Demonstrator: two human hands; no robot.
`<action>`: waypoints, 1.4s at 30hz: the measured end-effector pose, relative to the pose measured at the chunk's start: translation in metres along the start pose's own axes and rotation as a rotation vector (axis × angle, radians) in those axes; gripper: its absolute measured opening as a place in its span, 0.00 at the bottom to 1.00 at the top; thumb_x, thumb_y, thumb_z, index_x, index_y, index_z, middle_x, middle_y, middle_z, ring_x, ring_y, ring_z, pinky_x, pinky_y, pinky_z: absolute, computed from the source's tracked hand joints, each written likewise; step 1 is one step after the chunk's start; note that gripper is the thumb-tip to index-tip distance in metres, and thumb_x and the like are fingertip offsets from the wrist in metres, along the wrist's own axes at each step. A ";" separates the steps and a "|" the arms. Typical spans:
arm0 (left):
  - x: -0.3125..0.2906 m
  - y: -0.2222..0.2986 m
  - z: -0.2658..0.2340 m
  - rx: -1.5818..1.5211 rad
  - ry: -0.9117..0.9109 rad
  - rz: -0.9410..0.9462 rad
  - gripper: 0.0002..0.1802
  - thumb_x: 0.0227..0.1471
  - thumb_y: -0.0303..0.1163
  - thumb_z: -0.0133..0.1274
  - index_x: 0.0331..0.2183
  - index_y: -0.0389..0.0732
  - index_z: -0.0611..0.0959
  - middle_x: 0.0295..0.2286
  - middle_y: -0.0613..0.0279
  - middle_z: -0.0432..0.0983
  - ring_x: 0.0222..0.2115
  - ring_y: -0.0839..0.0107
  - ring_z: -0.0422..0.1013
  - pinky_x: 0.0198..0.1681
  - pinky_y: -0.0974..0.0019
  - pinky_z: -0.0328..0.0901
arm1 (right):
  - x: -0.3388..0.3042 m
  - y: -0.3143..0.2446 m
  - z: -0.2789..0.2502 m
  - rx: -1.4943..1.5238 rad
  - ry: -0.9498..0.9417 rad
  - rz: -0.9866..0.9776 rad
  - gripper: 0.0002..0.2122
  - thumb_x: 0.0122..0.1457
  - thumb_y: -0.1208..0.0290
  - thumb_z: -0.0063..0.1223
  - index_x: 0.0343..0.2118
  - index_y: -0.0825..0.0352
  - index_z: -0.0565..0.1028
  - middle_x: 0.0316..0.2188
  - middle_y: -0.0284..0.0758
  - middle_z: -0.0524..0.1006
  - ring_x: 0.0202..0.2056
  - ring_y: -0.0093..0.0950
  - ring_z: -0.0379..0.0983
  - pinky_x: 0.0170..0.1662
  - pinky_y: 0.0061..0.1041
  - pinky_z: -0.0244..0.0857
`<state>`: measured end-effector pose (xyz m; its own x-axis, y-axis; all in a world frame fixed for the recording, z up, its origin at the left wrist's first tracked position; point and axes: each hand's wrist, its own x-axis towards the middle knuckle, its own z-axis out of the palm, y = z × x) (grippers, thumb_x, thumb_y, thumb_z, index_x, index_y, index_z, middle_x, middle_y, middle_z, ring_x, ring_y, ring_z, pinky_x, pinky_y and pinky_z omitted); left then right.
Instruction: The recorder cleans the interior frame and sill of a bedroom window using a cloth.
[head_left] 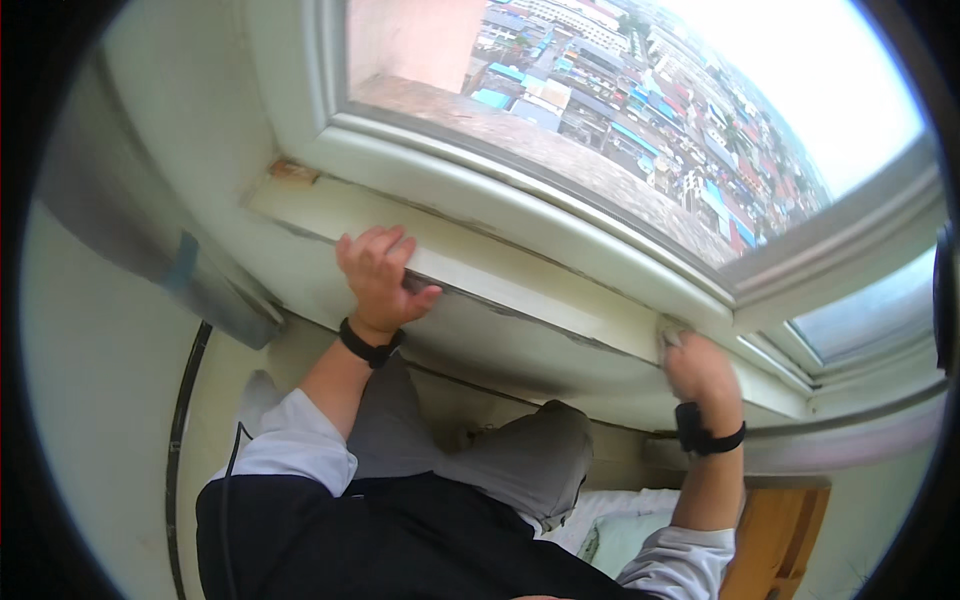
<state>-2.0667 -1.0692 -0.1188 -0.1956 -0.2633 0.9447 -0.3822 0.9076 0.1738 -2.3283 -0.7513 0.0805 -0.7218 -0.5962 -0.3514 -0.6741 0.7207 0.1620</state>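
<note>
Below the window runs a white windowsill (480, 262) with a dark, worn front edge. My left hand (380, 275) rests on the sill's left part, fingers lying over its top and thumb spread along the front edge; it holds nothing. Toward the sill's right end, my right hand (702, 372) is closed and slightly blurred, pressing a greyish cloth (672, 328) against the top surface. Only a small part of the cloth shows past the fingers. Each wrist wears a black band.
The white window frame (520, 205) rises behind the sill, with buildings far below outside. A grey curtain (165, 235) hangs at the left. At the sill's left end is a brown patch (295, 171). A wooden piece of furniture (775, 535) and pale bedding (625, 530) are at the lower right.
</note>
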 end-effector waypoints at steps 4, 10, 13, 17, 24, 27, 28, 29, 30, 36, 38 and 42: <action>0.002 0.002 0.007 -0.016 -0.001 0.012 0.39 0.64 0.71 0.39 0.46 0.43 0.82 0.47 0.56 0.78 0.51 0.56 0.73 0.71 0.46 0.44 | 0.006 -0.113 -0.007 0.033 0.102 -0.049 0.17 0.65 0.60 0.46 0.43 0.68 0.81 0.41 0.54 0.83 0.47 0.52 0.79 0.53 0.48 0.72; 0.005 -0.015 -0.042 -0.316 -0.126 -0.020 0.33 0.60 0.61 0.54 0.51 0.42 0.80 0.51 0.53 0.77 0.54 0.54 0.72 0.68 0.45 0.53 | 0.015 -0.299 -0.033 0.130 0.219 -0.409 0.13 0.62 0.62 0.50 0.36 0.65 0.83 0.34 0.49 0.84 0.38 0.50 0.83 0.45 0.46 0.76; 0.009 -0.035 -0.088 -0.575 -0.184 -0.131 0.30 0.54 0.44 0.66 0.52 0.38 0.76 0.52 0.46 0.75 0.55 0.48 0.72 0.63 0.42 0.64 | 0.024 -0.356 -0.045 0.158 0.205 -0.538 0.11 0.60 0.65 0.52 0.33 0.64 0.84 0.34 0.47 0.85 0.38 0.47 0.83 0.42 0.44 0.77; 0.005 -0.072 -0.151 -0.359 -0.144 -0.220 0.23 0.56 0.39 0.62 0.47 0.35 0.75 0.50 0.42 0.74 0.53 0.45 0.71 0.64 0.42 0.63 | 0.032 -0.417 -0.042 0.227 0.284 -0.641 0.11 0.59 0.66 0.53 0.31 0.62 0.86 0.33 0.43 0.86 0.38 0.43 0.85 0.40 0.40 0.78; 0.026 -0.050 -0.157 -0.338 -0.094 -0.332 0.18 0.65 0.42 0.51 0.43 0.35 0.75 0.49 0.43 0.71 0.51 0.52 0.69 0.60 0.52 0.62 | 0.036 -0.450 -0.038 0.254 0.361 -0.643 0.07 0.57 0.68 0.58 0.30 0.56 0.87 0.33 0.36 0.87 0.37 0.33 0.86 0.36 0.30 0.77; 0.042 -0.027 -0.146 -0.293 -0.180 -0.249 0.21 0.66 0.46 0.52 0.42 0.35 0.75 0.49 0.44 0.71 0.49 0.52 0.69 0.56 0.53 0.63 | 0.029 -0.424 -0.037 0.310 0.320 -0.632 0.05 0.56 0.68 0.60 0.30 0.55 0.87 0.32 0.35 0.87 0.38 0.32 0.86 0.34 0.30 0.77; 0.048 -0.020 -0.141 -0.286 -0.167 -0.189 0.21 0.66 0.46 0.52 0.41 0.35 0.75 0.46 0.44 0.73 0.47 0.52 0.70 0.54 0.53 0.64 | 0.028 -0.412 -0.036 0.283 0.305 -0.635 0.05 0.55 0.67 0.61 0.31 0.55 0.87 0.33 0.35 0.87 0.38 0.31 0.86 0.34 0.30 0.76; 0.056 -0.013 -0.135 -0.300 -0.173 -0.178 0.21 0.66 0.46 0.52 0.41 0.35 0.75 0.46 0.44 0.73 0.47 0.52 0.70 0.54 0.53 0.64 | 0.028 -0.397 -0.033 0.253 0.285 -0.637 0.05 0.55 0.67 0.61 0.32 0.55 0.87 0.33 0.34 0.87 0.38 0.31 0.86 0.34 0.30 0.76; 0.065 -0.006 -0.129 -0.337 -0.204 -0.124 0.19 0.66 0.44 0.52 0.39 0.35 0.75 0.43 0.46 0.73 0.44 0.52 0.70 0.52 0.54 0.64 | 0.027 -0.380 -0.032 0.259 0.288 -0.622 0.05 0.55 0.67 0.61 0.32 0.55 0.87 0.33 0.34 0.87 0.38 0.31 0.86 0.34 0.30 0.76; 0.100 0.016 -0.079 -0.310 -0.440 -0.114 0.17 0.63 0.39 0.57 0.29 0.35 0.76 0.28 0.51 0.73 0.31 0.53 0.69 0.38 0.55 0.66 | 0.008 -0.250 -0.019 0.323 0.272 -0.533 0.10 0.59 0.67 0.55 0.38 0.58 0.87 0.37 0.37 0.87 0.42 0.37 0.85 0.42 0.34 0.77; 0.108 0.026 -0.065 -0.242 -0.516 -0.130 0.18 0.61 0.38 0.59 0.27 0.35 0.76 0.25 0.52 0.72 0.27 0.52 0.68 0.34 0.55 0.65 | 0.004 -0.207 -0.016 0.306 0.162 -0.338 0.12 0.60 0.66 0.52 0.40 0.59 0.87 0.40 0.40 0.87 0.43 0.40 0.84 0.45 0.37 0.77; 0.114 0.038 -0.042 -0.117 -0.659 -0.215 0.23 0.60 0.45 0.59 0.23 0.37 0.77 0.21 0.49 0.73 0.24 0.47 0.70 0.28 0.51 0.65 | -0.003 -0.106 -0.011 0.321 0.126 -0.098 0.15 0.61 0.65 0.48 0.42 0.64 0.85 0.44 0.46 0.85 0.48 0.46 0.81 0.52 0.40 0.74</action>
<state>-2.0656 -1.0513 0.0068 -0.6470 -0.5510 0.5271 -0.3817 0.8325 0.4016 -2.2565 -0.8301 0.0743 -0.6835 -0.6923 -0.2313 -0.6717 0.7206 -0.1720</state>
